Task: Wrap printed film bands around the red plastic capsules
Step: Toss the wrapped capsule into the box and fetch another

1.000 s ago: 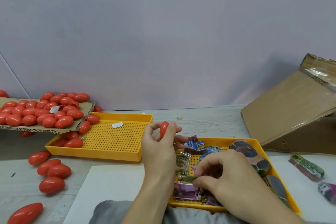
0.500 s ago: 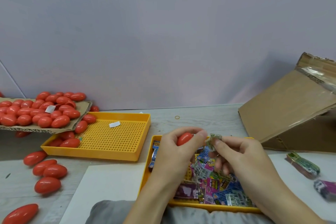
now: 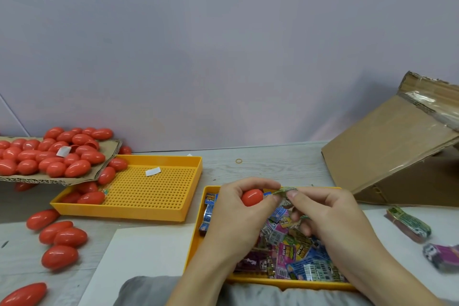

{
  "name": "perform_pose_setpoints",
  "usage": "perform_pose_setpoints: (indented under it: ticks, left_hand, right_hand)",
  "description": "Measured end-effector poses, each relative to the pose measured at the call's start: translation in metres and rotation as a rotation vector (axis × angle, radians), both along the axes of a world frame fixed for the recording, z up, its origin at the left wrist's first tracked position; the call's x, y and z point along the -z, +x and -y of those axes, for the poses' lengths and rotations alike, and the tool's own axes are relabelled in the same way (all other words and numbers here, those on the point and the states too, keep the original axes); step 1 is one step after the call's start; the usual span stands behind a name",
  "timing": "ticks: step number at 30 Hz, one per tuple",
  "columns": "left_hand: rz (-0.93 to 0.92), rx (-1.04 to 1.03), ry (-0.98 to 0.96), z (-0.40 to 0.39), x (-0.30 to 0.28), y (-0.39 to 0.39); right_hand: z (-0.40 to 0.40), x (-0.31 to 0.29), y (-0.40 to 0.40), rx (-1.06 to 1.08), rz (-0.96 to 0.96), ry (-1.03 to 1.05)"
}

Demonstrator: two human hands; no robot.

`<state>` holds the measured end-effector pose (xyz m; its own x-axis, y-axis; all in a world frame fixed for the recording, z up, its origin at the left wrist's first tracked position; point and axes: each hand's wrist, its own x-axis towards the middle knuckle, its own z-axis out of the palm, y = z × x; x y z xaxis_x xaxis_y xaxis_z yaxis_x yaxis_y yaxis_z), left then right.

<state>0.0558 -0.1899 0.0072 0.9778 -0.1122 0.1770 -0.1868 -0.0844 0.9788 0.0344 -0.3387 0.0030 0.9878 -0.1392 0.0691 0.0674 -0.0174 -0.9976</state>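
My left hand [image 3: 236, 216] grips a red capsule [image 3: 252, 197] lying sideways over the near yellow tray [image 3: 196, 238]. Just right of it, my right hand [image 3: 325, 216] pinches a green printed film band [image 3: 284, 192] at the capsule's right tip. My left thumb and forefinger touch the band's left end too. Loose printed bands [image 3: 295, 253] in pink, blue and purple fill the tray under both hands. Whether the band is around the capsule I cannot tell.
A cardboard sheet [image 3: 109, 146] at left carries several red capsules [image 3: 49, 154]. A perforated yellow tray [image 3: 151, 186] holds a few more, and loose capsules [image 3: 62, 236] lie on the table. A cardboard box [image 3: 392, 154] leans at right, near two band bundles [image 3: 409, 226].
My right hand rose from the tray with a green band and met the capsule. My left hand lowered the capsule and turned it sideways. The hands have drawn closer together.
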Motion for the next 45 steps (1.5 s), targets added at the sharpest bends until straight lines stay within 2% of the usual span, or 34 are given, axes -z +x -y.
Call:
perform_pose_setpoints:
  ticks: [5,8,15,20,24,28,35,41,45]
  left_hand:
    - [0.006,-0.085,-0.013,0.001,-0.003,0.000]
    - [0.010,-0.092,-0.031,0.001,-0.003,0.000]
    - [0.035,0.018,0.090,0.003,-0.006,-0.004]
    - [0.000,-0.061,-0.079,0.001,-0.007,-0.003]
    - [0.058,-0.024,-0.022,0.003,-0.007,-0.005]
    - [0.158,-0.106,0.067,0.006,-0.003,-0.002]
    - [0.209,-0.124,0.142,0.006,0.001,0.000]
    - [0.194,-0.104,0.112,0.005,0.001,0.001]
    - [0.213,-0.095,0.136,0.005,0.002,0.002]
  right_hand:
    - [-0.005,-0.003,-0.005,0.046,0.115,-0.059]
    - [-0.005,-0.003,-0.005,0.022,0.116,-0.065]
    - [0.005,-0.003,0.000,-0.178,-0.020,0.202]
    - [0.001,-0.002,-0.002,-0.188,0.002,-0.028]
    - [-0.003,-0.004,-0.004,-0.101,0.049,-0.079]
    - [-0.006,-0.010,-0.008,-0.028,0.183,-0.203]
    - [-0.002,-0.005,-0.005,0.039,0.166,-0.156]
    - [-0.003,-0.006,-0.007,-0.082,0.212,-0.264]
    - [-0.004,-0.010,-0.008,-0.071,0.186,-0.170]
